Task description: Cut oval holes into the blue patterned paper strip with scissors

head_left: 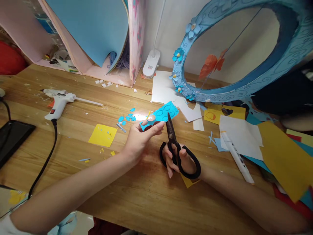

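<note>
My left hand (144, 135) pinches a strip of bright blue paper (160, 115) by its left end. Several petal-like outlines are drawn on the strip, and its left part has a cut-out edge. In my right hand (182, 160) is a pair of black-handled scissors (171, 132), my fingers through the loops. The blades point up and away, with their tips at the lower edge of the paper; they look nearly closed. Small blue paper petals (127, 118) lie in a loose group left of my left hand.
A white glue gun (60, 101) with its cord rests at left, near a yellow paper square (103, 135). A blue decorated ring (181, 65) with an orange butterfly (211, 63) leans at the back. Paper sheets (286, 156) and a white marker (237, 157) lie at right.
</note>
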A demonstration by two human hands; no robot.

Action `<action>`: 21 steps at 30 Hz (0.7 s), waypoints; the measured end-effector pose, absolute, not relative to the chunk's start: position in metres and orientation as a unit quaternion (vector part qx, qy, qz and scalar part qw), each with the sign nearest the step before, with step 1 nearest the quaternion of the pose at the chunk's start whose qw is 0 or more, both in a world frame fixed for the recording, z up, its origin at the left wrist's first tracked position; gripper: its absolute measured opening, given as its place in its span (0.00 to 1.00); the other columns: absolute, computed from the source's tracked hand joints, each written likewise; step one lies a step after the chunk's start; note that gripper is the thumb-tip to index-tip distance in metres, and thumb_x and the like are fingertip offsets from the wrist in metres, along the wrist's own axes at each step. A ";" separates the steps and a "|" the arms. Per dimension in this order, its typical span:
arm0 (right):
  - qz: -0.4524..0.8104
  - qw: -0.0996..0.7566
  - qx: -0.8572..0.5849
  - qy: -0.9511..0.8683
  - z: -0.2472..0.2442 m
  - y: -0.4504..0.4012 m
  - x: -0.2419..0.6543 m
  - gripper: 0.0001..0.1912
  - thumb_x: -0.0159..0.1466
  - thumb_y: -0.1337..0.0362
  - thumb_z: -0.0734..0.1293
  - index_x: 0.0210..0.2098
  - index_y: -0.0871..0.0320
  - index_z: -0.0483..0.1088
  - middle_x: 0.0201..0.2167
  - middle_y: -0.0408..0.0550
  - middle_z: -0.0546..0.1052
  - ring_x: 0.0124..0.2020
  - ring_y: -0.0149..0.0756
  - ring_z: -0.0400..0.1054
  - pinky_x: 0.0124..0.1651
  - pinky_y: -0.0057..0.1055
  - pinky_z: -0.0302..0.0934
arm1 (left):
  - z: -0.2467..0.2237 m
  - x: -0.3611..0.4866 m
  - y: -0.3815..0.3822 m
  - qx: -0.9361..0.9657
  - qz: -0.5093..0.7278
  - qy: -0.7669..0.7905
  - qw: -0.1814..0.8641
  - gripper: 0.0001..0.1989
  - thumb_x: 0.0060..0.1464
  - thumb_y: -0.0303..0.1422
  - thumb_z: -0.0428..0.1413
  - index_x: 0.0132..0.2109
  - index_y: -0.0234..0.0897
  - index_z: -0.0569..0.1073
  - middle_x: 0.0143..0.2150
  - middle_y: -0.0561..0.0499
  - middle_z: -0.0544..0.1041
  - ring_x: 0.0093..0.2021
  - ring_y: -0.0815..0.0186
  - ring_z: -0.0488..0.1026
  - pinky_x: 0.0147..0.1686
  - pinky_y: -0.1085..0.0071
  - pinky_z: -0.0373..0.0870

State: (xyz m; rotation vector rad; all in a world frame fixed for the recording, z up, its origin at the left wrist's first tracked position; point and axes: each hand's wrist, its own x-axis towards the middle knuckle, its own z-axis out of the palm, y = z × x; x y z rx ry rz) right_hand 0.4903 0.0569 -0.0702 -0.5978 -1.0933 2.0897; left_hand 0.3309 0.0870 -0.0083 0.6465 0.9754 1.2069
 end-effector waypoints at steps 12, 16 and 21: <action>0.783 0.328 -0.245 -0.468 -0.069 0.052 0.490 0.29 0.56 0.35 0.58 0.29 0.57 0.58 0.11 0.31 0.59 0.09 0.25 0.57 0.14 0.24 0.62 | 0.008 0.330 0.080 0.446 0.534 0.503 0.513 0.10 0.43 0.36 0.64 0.29 0.35 0.72 0.26 0.55 0.73 0.27 0.71 0.72 0.29 0.76 0.71; 0.789 0.314 -0.247 -0.467 -0.069 0.049 0.489 0.30 0.57 0.34 0.56 0.30 0.57 0.58 0.11 0.32 0.60 0.10 0.27 0.60 0.14 0.22 0.60 | 0.009 0.327 0.085 0.443 0.524 0.516 0.513 0.10 0.45 0.37 0.62 0.29 0.35 0.72 0.25 0.55 0.72 0.25 0.72 0.71 0.28 0.75 0.69; 0.792 0.315 -0.249 -0.461 -0.067 0.047 0.488 0.30 0.57 0.34 0.56 0.30 0.58 0.59 0.11 0.32 0.60 0.10 0.26 0.59 0.13 0.22 0.58 | 0.011 0.325 0.085 0.452 0.520 0.514 0.511 0.12 0.43 0.39 0.63 0.31 0.36 0.72 0.28 0.54 0.74 0.26 0.72 0.70 0.29 0.75 0.69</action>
